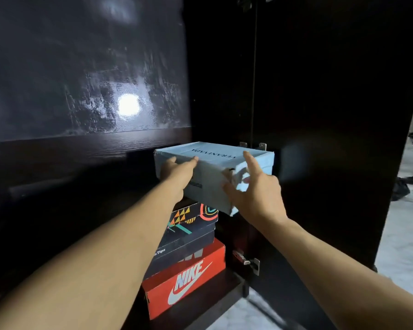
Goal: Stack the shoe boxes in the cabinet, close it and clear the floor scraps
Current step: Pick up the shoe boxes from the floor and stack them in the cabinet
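On blue box (212, 167): both open hands (177, 172).

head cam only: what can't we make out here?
- Cabinet interior: too dark to see shelves or depth.
- Dark patterned box: left side hidden by left forearm.
- Left hand grip on light blue box: fingers blurred, contact unclear.
- Right hand: blurred, contact unclear.
- Floor scraps: mostly off-frame right.

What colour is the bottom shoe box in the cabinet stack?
Red-orange cardboard shoe box with a white Nike logo, clearest in the head view.
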The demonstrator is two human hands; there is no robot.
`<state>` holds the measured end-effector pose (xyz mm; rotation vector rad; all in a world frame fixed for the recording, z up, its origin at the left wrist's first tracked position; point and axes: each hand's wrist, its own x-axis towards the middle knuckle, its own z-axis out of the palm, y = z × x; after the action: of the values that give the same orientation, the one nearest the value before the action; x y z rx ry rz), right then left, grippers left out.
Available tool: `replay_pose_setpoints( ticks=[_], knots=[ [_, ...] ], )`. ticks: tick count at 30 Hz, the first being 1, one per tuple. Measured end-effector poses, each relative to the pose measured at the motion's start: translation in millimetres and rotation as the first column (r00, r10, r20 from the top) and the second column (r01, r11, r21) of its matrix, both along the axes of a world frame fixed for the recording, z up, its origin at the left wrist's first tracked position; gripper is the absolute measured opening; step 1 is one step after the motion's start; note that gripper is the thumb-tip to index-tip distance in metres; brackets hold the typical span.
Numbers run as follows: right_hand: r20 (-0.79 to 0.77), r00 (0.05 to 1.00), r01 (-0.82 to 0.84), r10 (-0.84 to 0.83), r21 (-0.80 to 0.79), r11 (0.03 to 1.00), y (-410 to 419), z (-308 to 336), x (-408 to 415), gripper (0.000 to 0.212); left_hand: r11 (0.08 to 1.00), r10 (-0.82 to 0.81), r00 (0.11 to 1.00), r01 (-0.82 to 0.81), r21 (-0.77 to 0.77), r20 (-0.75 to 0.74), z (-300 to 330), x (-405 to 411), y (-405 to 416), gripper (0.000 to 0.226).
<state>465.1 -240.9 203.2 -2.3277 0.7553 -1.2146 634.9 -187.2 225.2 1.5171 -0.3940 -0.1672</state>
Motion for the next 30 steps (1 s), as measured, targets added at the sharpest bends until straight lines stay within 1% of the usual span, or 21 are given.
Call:
replay_pose_setpoints(
  ticks=[1,2,3,4,5,7,8,9,11,14,20,26,28,30],
  knots=[
    [-0.027,0.997,-0.066,0.067,0.035,0.997,-3,-1,4,0.068,1.000,-0.024,1.000,0.024,-0.005,-0.009,-1,3,-3,0.066],
    [-0.046,0.990,-0.128,0.130,0.050,0.991,-8,-1,9,0.063,0.999,-0.047,0.999,0.047,-0.018,-0.014,-1,5,-4,0.058],
    [-0.071,0.983,-0.168,0.171,0.039,0.985,-12,-2,13,0.051,0.997,-0.066,0.998,0.066,-0.029,-0.010,-1,5,-5,0.052],
    [-0.102,0.977,-0.186,0.186,0.010,0.982,-18,-2,17,0.043,0.997,-0.076,0.997,0.076,-0.025,0.000,-1,4,-5,0.050],
    [-0.142,0.973,-0.186,0.182,-0.016,0.982,-25,-1,21,0.044,0.996,-0.086,0.996,0.086,-0.006,0.020,-1,3,-4,0.055],
    [-0.228,0.965,-0.141,0.128,-0.039,0.989,-39,2,33,0.051,0.991,-0.121,0.988,0.114,0.070,0.097,-4,3,-4,0.085],
    [-0.247,0.963,-0.119,0.103,-0.048,0.992,-45,4,40,0.052,0.984,-0.148,0.977,0.130,0.117,0.153,-6,2,-4,0.096],
    [-0.250,0.964,-0.107,0.089,-0.060,0.992,-51,7,46,0.052,0.979,-0.171,0.964,0.143,0.143,0.204,-8,1,-4,0.100],
    [-0.233,0.969,-0.108,0.085,-0.088,0.990,-62,12,56,0.055,0.978,-0.187,0.945,0.152,0.145,0.268,-12,5,-7,0.096],
    [-0.286,0.955,-0.112,0.074,-0.119,0.986,-76,16,70,0.060,0.980,-0.159,0.934,0.112,0.163,0.318,-18,18,-11,0.090],
    [-0.370,0.921,-0.170,0.121,-0.102,0.980,-94,12,95,0.073,0.966,-0.163,0.928,0.082,0.244,0.334,-15,41,-20,0.088],
    [-0.463,0.872,-0.207,0.158,-0.057,0.977,-98,12,100,0.094,0.946,-0.071,0.912,-0.066,0.317,0.404,-16,53,-33,0.089],
    [-0.479,0.860,-0.218,0.175,-0.034,0.975,-99,14,97,0.097,0.932,-0.049,0.899,-0.116,0.345,0.436,-14,52,-37,0.090],
    [-0.487,0.856,-0.217,0.172,-0.037,0.975,-100,16,91,0.097,0.909,-0.012,0.866,-0.198,0.366,0.500,-15,45,-38,0.089]
  ],
)
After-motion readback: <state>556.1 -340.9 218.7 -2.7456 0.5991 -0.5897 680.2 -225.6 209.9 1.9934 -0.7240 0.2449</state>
